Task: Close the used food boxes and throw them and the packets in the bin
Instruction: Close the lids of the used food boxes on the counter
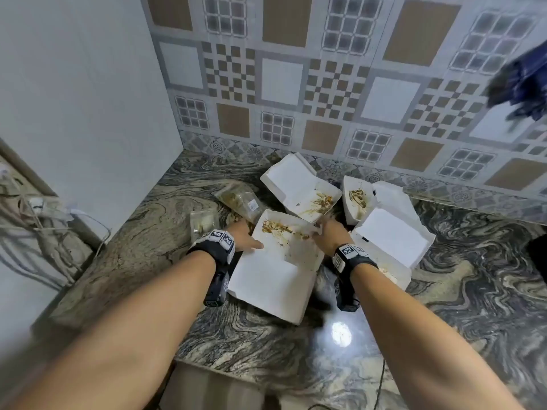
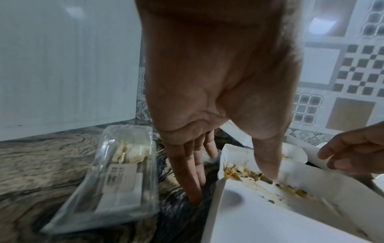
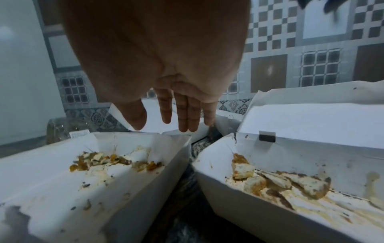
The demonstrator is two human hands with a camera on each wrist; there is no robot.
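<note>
Several white food boxes lie open with scraps on the marble counter (image 1: 154,261). The nearest box (image 1: 275,261) has its lid flat toward me. My left hand (image 1: 245,236) is at its left wall: in the left wrist view my left hand (image 2: 230,185) has straight fingers (image 2: 193,180) outside the near box (image 2: 270,205) and the thumb over the inside. My right hand (image 1: 325,230) hovers by the far right corner; in the right wrist view this hand (image 3: 164,126) has straight fingers above the near box's (image 3: 93,172) far rim, holding nothing. Two clear packets (image 1: 204,221) (image 1: 239,199) lie left of the boxes.
A second box (image 3: 290,164) with its lid raised stands right of the near one, and two more (image 1: 299,187) (image 1: 359,199) sit against the tiled wall. A white panel (image 1: 88,113) closes the left side, with cables (image 1: 44,220) below. A dark cloth (image 1: 521,81) hangs upper right.
</note>
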